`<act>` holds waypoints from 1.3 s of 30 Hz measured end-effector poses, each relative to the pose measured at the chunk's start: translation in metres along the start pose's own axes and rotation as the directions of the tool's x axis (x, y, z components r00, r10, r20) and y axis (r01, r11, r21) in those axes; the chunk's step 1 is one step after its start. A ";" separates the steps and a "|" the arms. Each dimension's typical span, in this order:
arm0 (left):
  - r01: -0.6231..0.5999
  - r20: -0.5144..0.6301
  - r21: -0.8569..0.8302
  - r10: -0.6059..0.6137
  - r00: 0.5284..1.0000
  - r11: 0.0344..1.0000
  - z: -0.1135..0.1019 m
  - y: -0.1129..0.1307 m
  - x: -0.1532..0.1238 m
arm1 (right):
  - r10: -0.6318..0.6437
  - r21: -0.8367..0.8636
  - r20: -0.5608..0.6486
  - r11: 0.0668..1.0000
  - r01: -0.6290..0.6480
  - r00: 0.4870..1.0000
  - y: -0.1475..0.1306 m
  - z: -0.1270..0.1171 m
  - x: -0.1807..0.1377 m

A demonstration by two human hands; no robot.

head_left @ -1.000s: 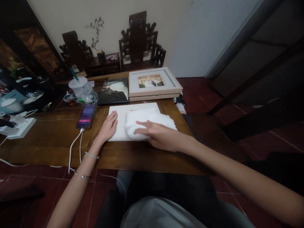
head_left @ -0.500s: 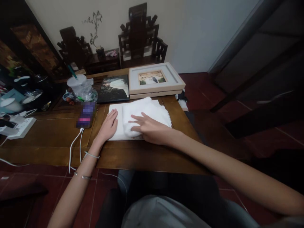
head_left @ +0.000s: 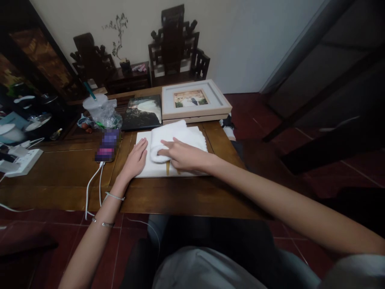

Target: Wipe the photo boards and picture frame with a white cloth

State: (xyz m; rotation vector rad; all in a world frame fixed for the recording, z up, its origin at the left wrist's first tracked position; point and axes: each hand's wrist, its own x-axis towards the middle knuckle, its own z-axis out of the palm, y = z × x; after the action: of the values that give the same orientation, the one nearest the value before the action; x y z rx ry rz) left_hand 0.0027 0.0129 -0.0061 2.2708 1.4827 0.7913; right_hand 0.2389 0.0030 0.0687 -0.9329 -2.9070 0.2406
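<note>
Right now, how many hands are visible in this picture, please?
2: the left hand lies on the white board's left part; the right hand is on the white cloth, which covers part of the board.

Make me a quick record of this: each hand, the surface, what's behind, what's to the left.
Left hand: flat on left side of white rectangular panel
Right hand: on bunched white fluffy cloth lying over the panel
Surface: brown polished wooden table
Behind panel: pale wooden picture frame, dark rectangular picture
Left: rectangular phone, screen pixelated, white cable attached
</note>
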 end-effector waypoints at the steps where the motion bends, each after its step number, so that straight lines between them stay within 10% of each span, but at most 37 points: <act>1: 0.001 0.003 -0.003 -0.001 1.000 1.000 0.000 0.000 0.000 | 0.003 -0.030 -0.022 1.000 -0.004 1.000 0.005 0.002 0.008; 9: -0.002 -0.029 0.006 0.003 1.000 1.000 0.000 0.001 0.002 | -0.094 -0.267 -0.031 0.960 0.082 0.995 -0.004 0.018 0.010; 17: -0.009 -0.018 0.016 0.009 1.000 1.000 0.000 -0.001 0.003 | -0.267 -0.074 -0.044 0.962 0.264 0.963 -0.049 0.012 -0.042; 23: 0.004 -0.003 -0.009 -0.004 1.000 1.000 0.000 0.000 0.003 | -0.083 0.150 0.030 0.986 0.077 0.996 -0.020 -0.008 -0.011; 32: 0.134 -0.156 -0.373 -0.204 0.966 0.918 -0.003 0.005 0.006 | 0.163 -0.132 -0.095 0.976 -0.175 0.982 -0.015 0.013 0.048; 39: 0.070 -0.286 -0.608 -0.300 0.910 0.791 -0.004 0.007 0.007 | -0.208 -0.165 -0.040 0.966 0.199 0.977 -0.044 0.025 0.028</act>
State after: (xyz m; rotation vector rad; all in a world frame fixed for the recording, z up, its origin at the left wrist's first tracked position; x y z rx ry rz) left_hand 0.0078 0.0164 0.0024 1.5350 1.3250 1.4420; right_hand 0.1882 -0.0194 0.0527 -0.6389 -2.9733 -0.0332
